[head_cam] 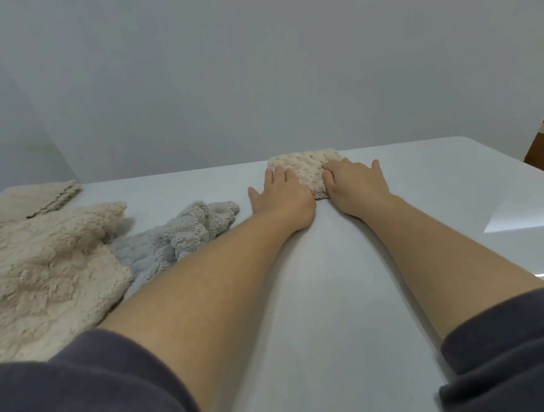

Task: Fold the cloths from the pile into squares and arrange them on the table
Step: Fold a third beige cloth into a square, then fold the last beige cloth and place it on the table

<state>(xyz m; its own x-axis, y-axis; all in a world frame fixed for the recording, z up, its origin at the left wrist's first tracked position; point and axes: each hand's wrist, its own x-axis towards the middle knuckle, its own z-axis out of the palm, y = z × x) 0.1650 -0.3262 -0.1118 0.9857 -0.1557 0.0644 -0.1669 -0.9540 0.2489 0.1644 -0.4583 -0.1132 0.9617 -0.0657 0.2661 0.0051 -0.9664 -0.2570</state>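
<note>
On the white table point(332, 281), a flat beige cloth point(25, 201) lies at the far left, with a rumpled fluffy beige cloth point(45, 273) in front of it. Just beside that is a crumpled grey cloth point(183, 233). The left hand point(283, 197) rests flat, fingers straight, against the left edge of the folded beige square point(306, 165) near the table's far edge. The right hand point(355, 184) presses down on the square, thumb spread, gripping nothing
</note>
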